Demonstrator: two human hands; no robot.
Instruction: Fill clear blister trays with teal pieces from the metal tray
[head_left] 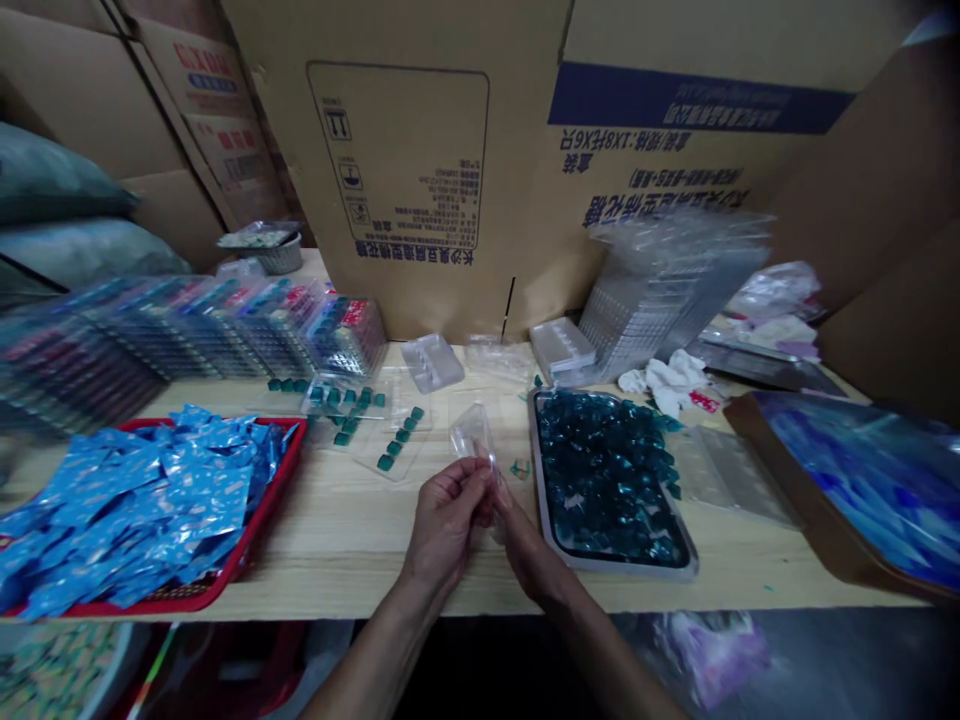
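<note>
My left hand (448, 515) and my right hand (529, 545) meet above the middle of the table. Between their closed fingers is a thin clear plastic piece (472, 430), tilted up; whether it is a tray or a lid I cannot tell. Left of it, a clear tray (405, 460) carries a slanted row of dark green wrapped pieces (403, 436). More green pieces (349, 398) sit on clear plastic behind that. Close to my right hand stands a metal-rimmed tray (541, 480) heaped with dark green wrapped pieces (604, 475). A small scrap (520, 467) lies between.
A red basket (259, 535) of blue packets (165, 490) stands at left, with stacked filled clear boxes (255, 320) behind. Empty clear trays (645, 300) are piled at back right. A brown box (795, 480) holds blue packaging (877, 470). Large cardboard (427, 150) walls off the back.
</note>
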